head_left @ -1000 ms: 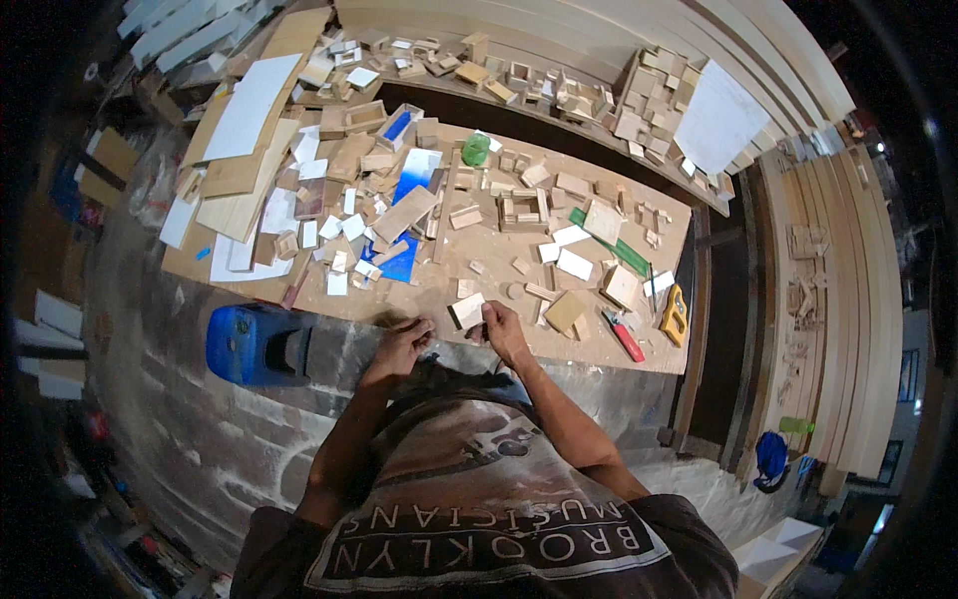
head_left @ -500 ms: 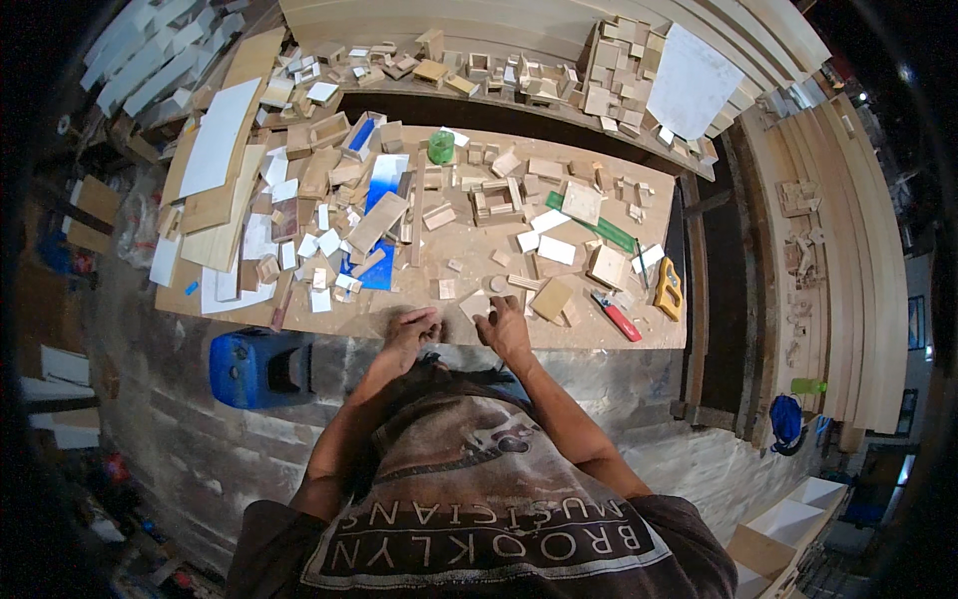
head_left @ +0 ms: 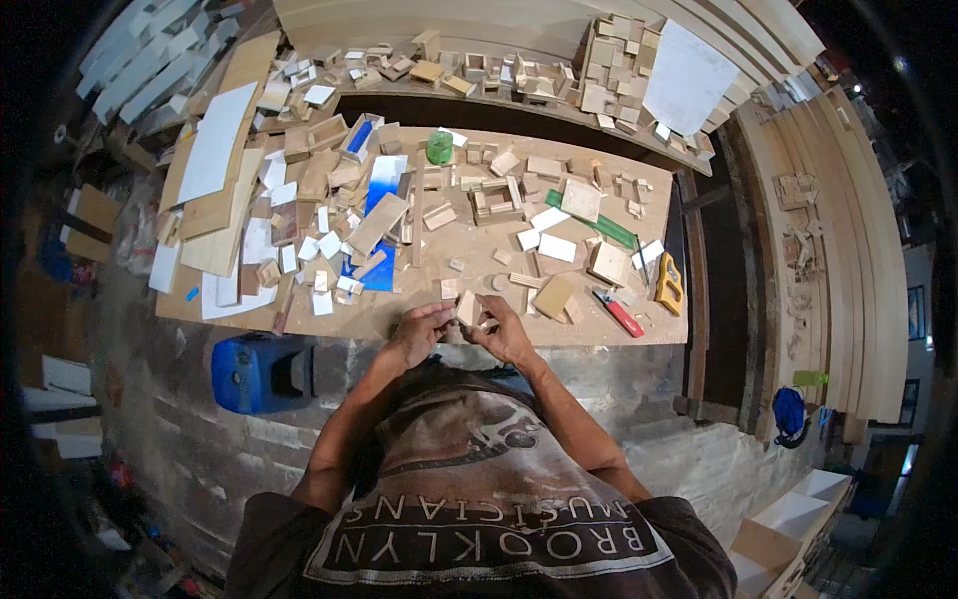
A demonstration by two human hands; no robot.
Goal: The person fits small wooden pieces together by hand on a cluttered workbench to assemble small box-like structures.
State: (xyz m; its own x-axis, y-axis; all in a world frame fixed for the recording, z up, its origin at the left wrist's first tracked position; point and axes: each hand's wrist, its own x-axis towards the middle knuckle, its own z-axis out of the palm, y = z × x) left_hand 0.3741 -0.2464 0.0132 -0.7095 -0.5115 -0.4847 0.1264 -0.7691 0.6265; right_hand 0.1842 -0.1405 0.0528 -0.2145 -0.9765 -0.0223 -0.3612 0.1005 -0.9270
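Observation:
My left hand (head_left: pixel 421 329) and my right hand (head_left: pixel 499 331) meet just over the front edge of the workbench (head_left: pixel 599 329), both closed around a small pale wooden block (head_left: pixel 467 307), which stands tilted between their fingers; the exact grip underneath is hidden. Close beyond lie a small wood square (head_left: pixel 448 289), a round wooden disc (head_left: pixel 499 282) and a yellowish wooden square (head_left: pixel 552 298). To the right of my right hand are a red-handled tool (head_left: pixel 619 312) and a yellow-handled saw (head_left: pixel 669 286).
Wooden offcuts, white boards (head_left: pixel 215 145) and a blue strip (head_left: pixel 384 180) crowd the bench's left. A green jar (head_left: pixel 439 150) and green strip (head_left: pixel 589 222) lie farther back. Behind is a shelf of small pieces (head_left: pixel 529 80). A blue container (head_left: pixel 254 374) stands below at left.
My left hand has moved right to join my right hand on the block, which is now tipped up instead of lying flat. The view has shifted slightly.

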